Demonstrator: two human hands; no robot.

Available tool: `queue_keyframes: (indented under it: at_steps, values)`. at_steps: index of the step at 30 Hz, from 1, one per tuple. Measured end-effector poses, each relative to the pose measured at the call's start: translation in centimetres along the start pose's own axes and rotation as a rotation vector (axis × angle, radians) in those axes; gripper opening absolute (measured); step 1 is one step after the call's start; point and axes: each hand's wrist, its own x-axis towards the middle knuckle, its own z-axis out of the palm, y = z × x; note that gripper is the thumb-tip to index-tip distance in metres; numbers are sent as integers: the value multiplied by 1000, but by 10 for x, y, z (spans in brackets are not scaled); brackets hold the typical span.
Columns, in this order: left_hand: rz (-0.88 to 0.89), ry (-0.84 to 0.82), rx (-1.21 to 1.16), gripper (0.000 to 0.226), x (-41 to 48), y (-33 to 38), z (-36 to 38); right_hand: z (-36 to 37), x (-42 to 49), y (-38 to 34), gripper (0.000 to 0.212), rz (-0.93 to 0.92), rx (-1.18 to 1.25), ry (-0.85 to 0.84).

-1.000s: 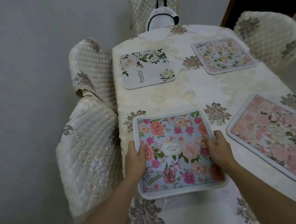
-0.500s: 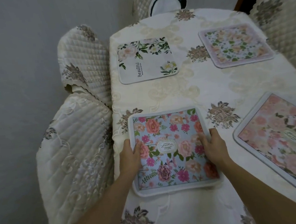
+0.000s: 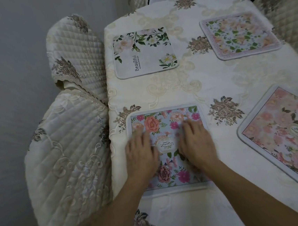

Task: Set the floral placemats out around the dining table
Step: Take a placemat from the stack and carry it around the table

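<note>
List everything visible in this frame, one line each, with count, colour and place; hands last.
blue placemat: 1, light blue with pink flowers, near left, flat under both hands.
pink placemat: 1, pale pink roses, near right.
white placemat: 1, white with green leaves, far left.
pastel placemat: 1, pink-bordered, far right.
tablecloth: 1, cream with brown embroidered flowers, covers the table.
chairs: four partly visible, cream quilted covers, around the table.
left hand: flat on the blue placemat.
right hand: flat beside it.

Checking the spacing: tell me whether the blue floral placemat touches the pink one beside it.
Apart. The head view shows bare tablecloth and an embroidered flower between the blue placemat and the pink placemat.
</note>
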Motion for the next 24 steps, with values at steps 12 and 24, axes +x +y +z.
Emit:
queue_keyframes:
  at_steps: [12,24]
  values:
    - [101,-141,68,75,-6,-15,25,10,-3,35,76,-119,-91,-219]
    - [152,-252,65,82,3,-3,-27,-32,-13,25,72,23,-5,-228]
